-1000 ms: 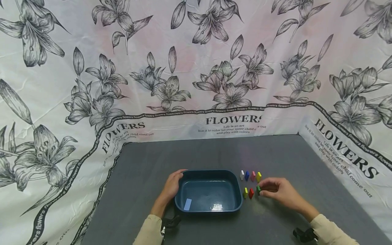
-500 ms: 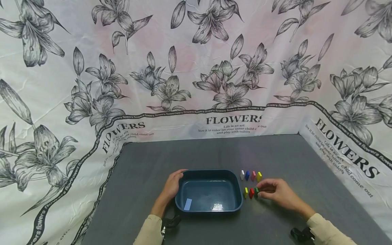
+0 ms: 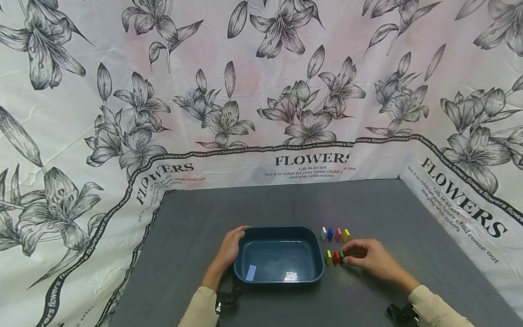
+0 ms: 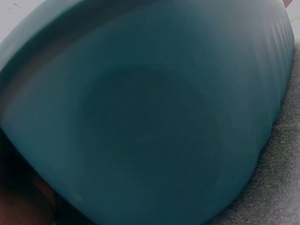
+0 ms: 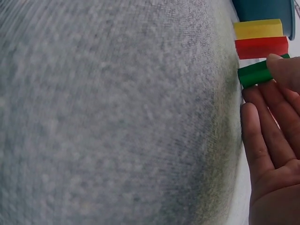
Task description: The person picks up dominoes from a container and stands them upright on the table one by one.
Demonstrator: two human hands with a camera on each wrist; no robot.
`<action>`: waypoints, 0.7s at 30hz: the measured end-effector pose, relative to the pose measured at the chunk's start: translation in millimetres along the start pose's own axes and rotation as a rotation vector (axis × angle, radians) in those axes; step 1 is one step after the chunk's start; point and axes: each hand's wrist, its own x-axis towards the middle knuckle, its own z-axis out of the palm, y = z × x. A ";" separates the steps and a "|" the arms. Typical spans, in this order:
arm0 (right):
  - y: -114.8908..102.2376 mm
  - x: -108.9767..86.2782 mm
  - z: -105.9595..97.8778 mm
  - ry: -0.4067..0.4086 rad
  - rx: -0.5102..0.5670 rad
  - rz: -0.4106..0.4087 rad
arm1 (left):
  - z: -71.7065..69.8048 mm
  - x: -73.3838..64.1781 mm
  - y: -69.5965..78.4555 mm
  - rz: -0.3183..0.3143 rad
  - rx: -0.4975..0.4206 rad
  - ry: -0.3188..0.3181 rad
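A dark blue rectangular tub (image 3: 278, 279) sits on the table, and its outer wall (image 4: 154, 117) fills the left wrist view. My left hand (image 3: 229, 247) holds the tub by its far left corner; the fingers behind the wall are mostly hidden. My right hand (image 3: 373, 259) pinches a small green block (image 5: 255, 73) between thumb and fingers. The block stands on end just right of a red block (image 5: 261, 48), with a narrow gap showing between them. A yellow block (image 5: 258, 29) stands left of the red one, making a short row beside the tub.
Behind that row stand a white block (image 3: 323, 234), a blue block (image 3: 330, 234), a pink block (image 3: 338, 235) and another yellow block (image 3: 346, 235). A light blue piece (image 3: 251, 273) lies in the tub. The grey table (image 3: 261, 204) meets a flower-printed cloth (image 3: 229, 168) at the back and sides.
My right hand has moved slightly left with the green block, bringing it close to the red block. My left hand and the tub have stayed in place.
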 end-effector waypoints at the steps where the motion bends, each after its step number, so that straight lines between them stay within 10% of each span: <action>1: -0.5 -0.2 0.1 0.000 -0.007 0.006 | 0.2 -0.5 0.5 -0.006 -0.007 0.003; 21: 0.8 -6.0 -4.8 0.039 -0.051 0.048 | 0.2 -1.5 2.4 -0.002 -0.019 0.008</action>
